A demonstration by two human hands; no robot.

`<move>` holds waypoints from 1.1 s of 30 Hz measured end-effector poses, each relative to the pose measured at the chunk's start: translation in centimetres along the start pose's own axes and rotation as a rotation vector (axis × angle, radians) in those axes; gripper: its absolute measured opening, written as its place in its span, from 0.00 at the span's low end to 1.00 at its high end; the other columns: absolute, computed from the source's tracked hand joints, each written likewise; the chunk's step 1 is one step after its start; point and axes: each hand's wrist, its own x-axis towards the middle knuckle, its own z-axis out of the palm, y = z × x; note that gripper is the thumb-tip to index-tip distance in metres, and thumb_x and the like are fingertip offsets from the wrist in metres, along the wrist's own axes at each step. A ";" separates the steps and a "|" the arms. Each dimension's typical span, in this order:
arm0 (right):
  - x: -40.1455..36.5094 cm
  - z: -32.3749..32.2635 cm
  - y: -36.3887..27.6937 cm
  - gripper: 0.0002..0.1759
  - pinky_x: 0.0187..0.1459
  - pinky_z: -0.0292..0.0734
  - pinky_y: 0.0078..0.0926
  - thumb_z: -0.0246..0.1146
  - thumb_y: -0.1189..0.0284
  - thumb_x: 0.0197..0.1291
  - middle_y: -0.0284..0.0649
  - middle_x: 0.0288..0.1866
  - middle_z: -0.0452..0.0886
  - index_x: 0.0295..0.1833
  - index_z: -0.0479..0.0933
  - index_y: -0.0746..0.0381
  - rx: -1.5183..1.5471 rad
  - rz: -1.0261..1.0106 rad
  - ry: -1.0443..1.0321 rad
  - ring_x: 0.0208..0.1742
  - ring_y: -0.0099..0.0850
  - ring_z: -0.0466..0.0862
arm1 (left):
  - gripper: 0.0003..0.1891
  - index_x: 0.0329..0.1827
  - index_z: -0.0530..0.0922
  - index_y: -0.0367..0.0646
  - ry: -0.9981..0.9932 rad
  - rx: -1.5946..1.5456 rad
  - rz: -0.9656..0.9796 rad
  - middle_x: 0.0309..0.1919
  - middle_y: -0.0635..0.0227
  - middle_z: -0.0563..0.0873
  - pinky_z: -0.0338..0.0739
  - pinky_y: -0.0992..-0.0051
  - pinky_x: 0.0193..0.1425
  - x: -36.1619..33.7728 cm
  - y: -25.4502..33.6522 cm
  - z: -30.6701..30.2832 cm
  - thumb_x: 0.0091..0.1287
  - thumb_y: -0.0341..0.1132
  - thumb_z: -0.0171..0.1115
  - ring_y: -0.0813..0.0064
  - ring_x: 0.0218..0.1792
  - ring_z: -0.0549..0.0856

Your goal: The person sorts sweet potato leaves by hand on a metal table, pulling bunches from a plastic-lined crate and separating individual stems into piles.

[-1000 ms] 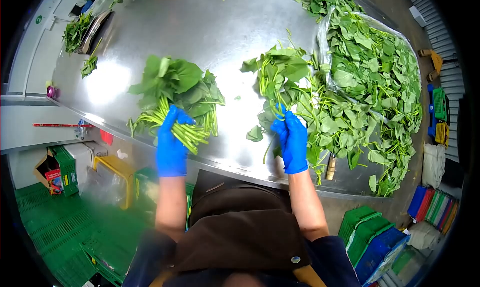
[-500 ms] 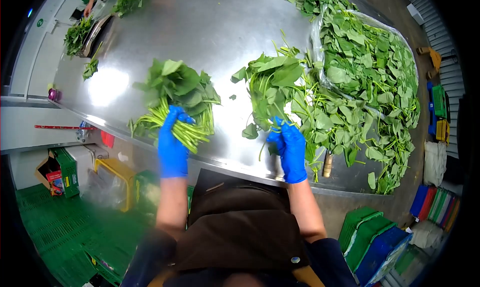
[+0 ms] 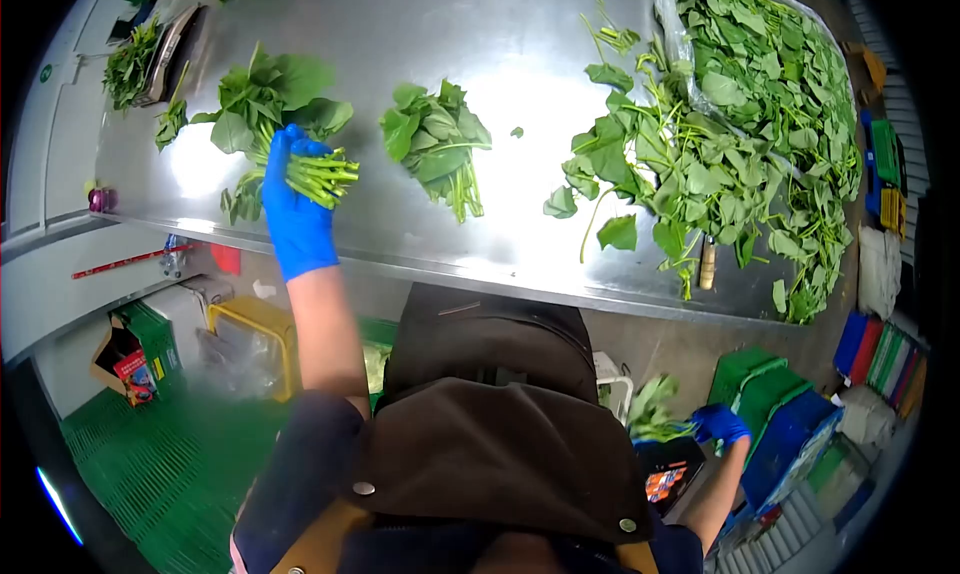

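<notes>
shiny metal table [image 3: 480, 24] (green crates [image 3: 745, 389] below) | left hand [image 3: 293, 199] squeezes leaf bunch [image 3: 265, 94] | right hand [image 3: 720, 424] low, grip hard to see

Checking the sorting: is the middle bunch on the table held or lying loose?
Lying loose: the middle bunch rests flat on the table, no hand touching it; the left hand grips a second bunch beside it.

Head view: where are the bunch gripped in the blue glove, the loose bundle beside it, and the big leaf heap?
Gripped bunch [image 3: 320, 172]: head view, cut stem ends.
Loose bundle [image 3: 435, 139]: head view, its leaves.
Leaf heap [image 3: 770, 94]: head view, middle leaves.
</notes>
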 end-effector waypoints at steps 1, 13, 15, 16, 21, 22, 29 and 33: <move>0.4 2.5 0.6 0.17 0.36 0.80 0.33 0.60 0.64 0.58 0.50 0.36 0.84 0.42 0.79 0.70 -0.074 0.187 0.020 0.34 0.41 0.85 | 0.08 0.43 0.77 0.39 0.020 0.003 -0.019 0.27 0.71 0.79 0.74 0.75 0.39 0.7 0.4 -0.7 0.68 0.34 0.57 0.75 0.29 0.77; 2.5 25.3 -42.1 0.15 0.40 0.76 0.35 0.63 0.61 0.57 0.43 0.40 0.83 0.45 0.80 0.59 0.006 -1.168 0.732 0.36 0.39 0.83 | 0.06 0.43 0.75 0.40 -0.066 -0.051 -0.268 0.33 0.67 0.82 0.77 0.75 0.36 0.6 0.1 -2.2 0.68 0.32 0.57 0.77 0.29 0.78; 3.7 26.8 -45.2 0.16 0.39 0.75 0.38 0.63 0.58 0.56 0.41 0.37 0.82 0.41 0.79 0.59 -0.145 -0.948 0.735 0.36 0.40 0.83 | 0.06 0.44 0.75 0.40 -0.046 -0.017 -0.269 0.33 0.67 0.82 0.77 0.76 0.37 0.1 -0.1 -2.5 0.68 0.31 0.57 0.77 0.29 0.78; 4.1 27.2 -45.9 0.15 0.36 0.75 0.39 0.64 0.58 0.54 0.41 0.36 0.82 0.37 0.78 0.59 -0.200 -0.952 0.806 0.33 0.41 0.82 | 0.07 0.45 0.74 0.40 -0.050 0.005 -0.266 0.34 0.67 0.82 0.77 0.76 0.37 -0.2 -0.2 -2.6 0.67 0.30 0.57 0.78 0.30 0.78; 5.5 26.4 -46.0 0.12 0.31 0.76 0.35 0.63 0.65 0.57 0.42 0.33 0.82 0.39 0.74 0.62 -0.106 -1.055 0.683 0.29 0.37 0.84 | 0.07 0.45 0.75 0.40 -0.026 0.018 -0.302 0.33 0.67 0.82 0.76 0.76 0.37 -0.2 0.1 -2.9 0.67 0.31 0.57 0.77 0.30 0.78; 4.2 25.8 -46.0 0.10 0.30 0.77 0.32 0.62 0.67 0.59 0.42 0.32 0.81 0.39 0.73 0.63 0.182 -1.068 0.532 0.30 0.34 0.84 | 0.07 0.44 0.75 0.40 -0.026 0.009 -0.307 0.32 0.67 0.82 0.76 0.76 0.37 0.0 0.4 -3.0 0.67 0.31 0.57 0.77 0.30 0.78; -3.3 23.0 -44.7 0.08 0.27 0.75 0.25 0.60 0.68 0.64 0.41 0.28 0.82 0.45 0.74 0.60 0.411 -1.435 1.017 0.24 0.29 0.84 | 0.07 0.42 0.76 0.38 -0.034 0.111 -0.210 0.25 0.68 0.78 0.76 0.76 0.36 0.7 1.8 -1.4 0.67 0.33 0.58 0.74 0.29 0.78; -1.6 20.6 -44.0 0.08 0.23 0.72 0.26 0.61 0.68 0.63 0.38 0.22 0.80 0.46 0.76 0.57 0.112 -1.213 1.166 0.20 0.29 0.80 | 0.08 0.47 0.74 0.40 -0.047 0.042 -0.219 0.33 0.67 0.81 0.77 0.74 0.36 0.6 1.3 -0.7 0.67 0.30 0.58 0.78 0.28 0.77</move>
